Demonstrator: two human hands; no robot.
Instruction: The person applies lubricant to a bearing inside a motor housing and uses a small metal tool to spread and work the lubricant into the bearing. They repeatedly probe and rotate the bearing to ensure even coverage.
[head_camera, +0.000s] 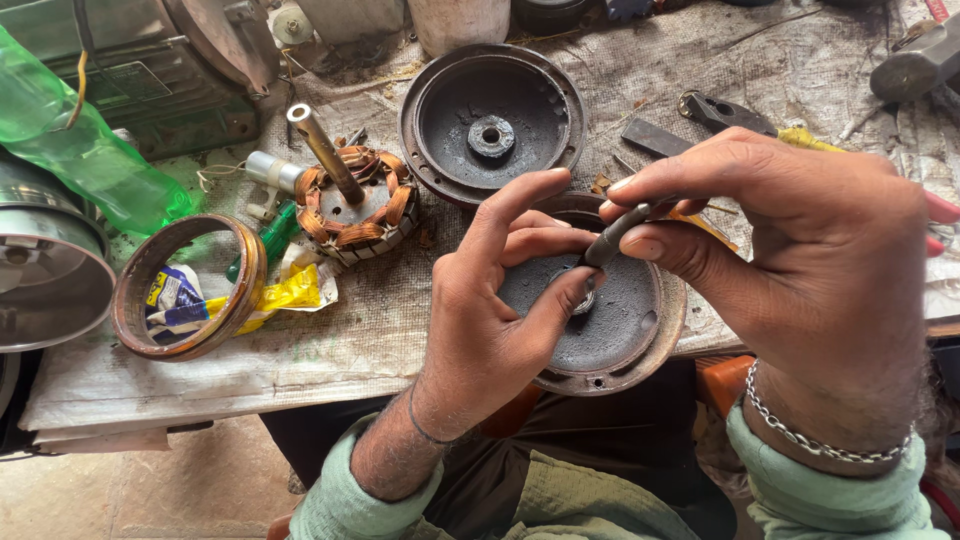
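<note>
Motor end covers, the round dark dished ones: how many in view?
2. One end cover lies open side up at the top middle of the bench. The other cover is at the bench's near edge under both hands, partly hidden by them. More may sit out of frame.

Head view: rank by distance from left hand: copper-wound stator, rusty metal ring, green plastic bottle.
From the left hand:
1. Copper-wound stator with brass shaft, just up-left of it.
2. Rusty metal ring, farther left, near the bench edge.
3. Green plastic bottle, far upper left.

Cloth-covered bench (330, 340) — stator (355, 205), end cover (490, 120)
</note>
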